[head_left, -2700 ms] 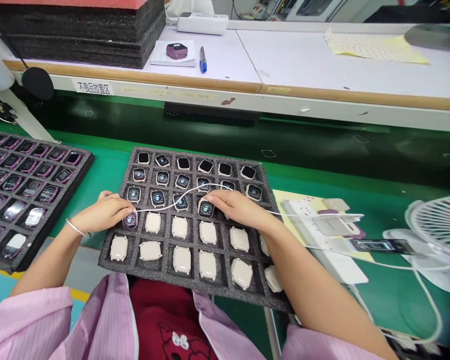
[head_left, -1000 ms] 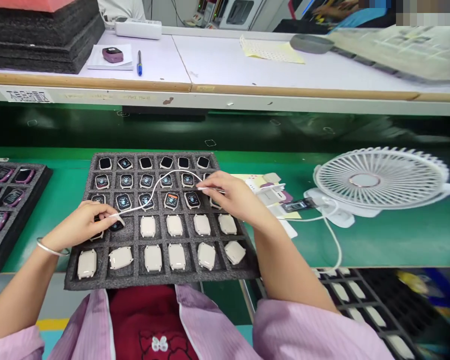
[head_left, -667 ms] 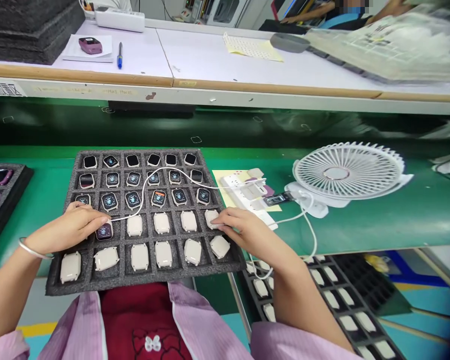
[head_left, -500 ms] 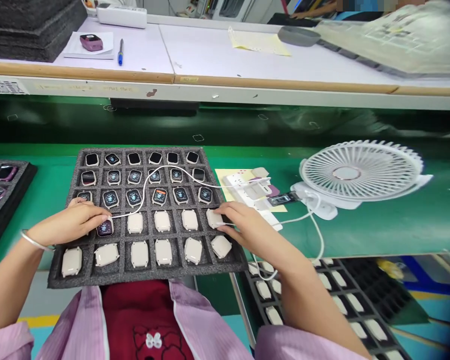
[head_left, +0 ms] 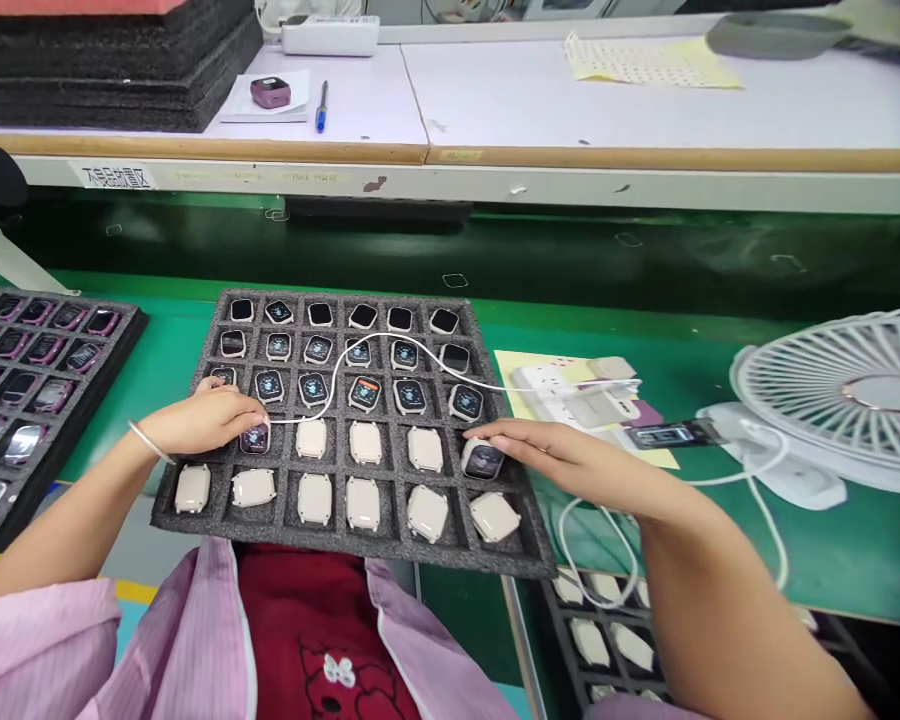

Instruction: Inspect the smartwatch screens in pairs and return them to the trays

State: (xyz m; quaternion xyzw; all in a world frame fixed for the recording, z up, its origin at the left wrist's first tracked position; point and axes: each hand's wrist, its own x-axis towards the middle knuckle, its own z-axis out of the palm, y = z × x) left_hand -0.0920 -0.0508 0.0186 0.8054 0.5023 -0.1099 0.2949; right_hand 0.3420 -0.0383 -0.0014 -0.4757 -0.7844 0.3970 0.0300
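From the head camera, the left hand [head_left: 202,420] curls its fingers [head_left: 244,415] against a screen-up smartwatch [head_left: 255,438] in the grey foam tray [head_left: 345,548], grip unclear. The right hand [head_left: 562,462] lies with fingers [head_left: 510,432] outstretched, tips on another watch [head_left: 484,462] in that row.

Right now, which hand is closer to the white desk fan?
Right. The right hand lies left of the white desk fan, fairly close; the left hand lies much farther left.

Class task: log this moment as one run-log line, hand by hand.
left hand: at cabled smartwatch | right hand: fingers on second smartwatch | watches in grey foam tray
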